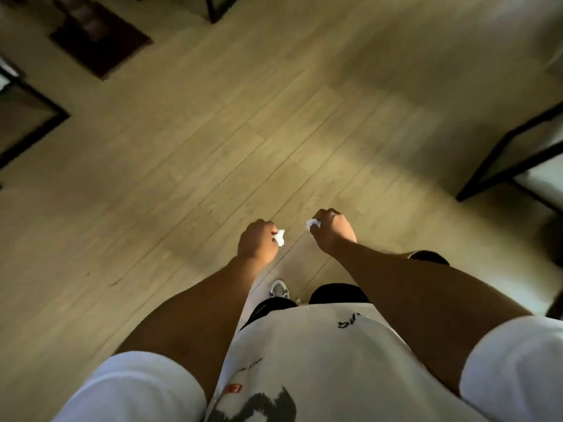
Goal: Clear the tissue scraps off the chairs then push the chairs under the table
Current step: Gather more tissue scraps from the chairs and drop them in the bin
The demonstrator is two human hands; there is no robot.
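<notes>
My left hand (257, 240) is closed into a fist around a white tissue scrap (280, 236) that pokes out on its right side. A short gap away, my right hand (333, 231) is also clenched, gripping another white tissue scrap (313, 223) that sticks out on its left. Both fists hover over the pale wooden floor (243, 132), in front of my body. No chair seat or table top is plainly visible; the picture is blurred.
Black metal furniture frames stand at the right edge (499, 159), the left edge (36, 123) and the top centre (214, 10). A dark brown piece of furniture (97, 38) sits at the upper left. My shoe (279, 289) shows below the hands.
</notes>
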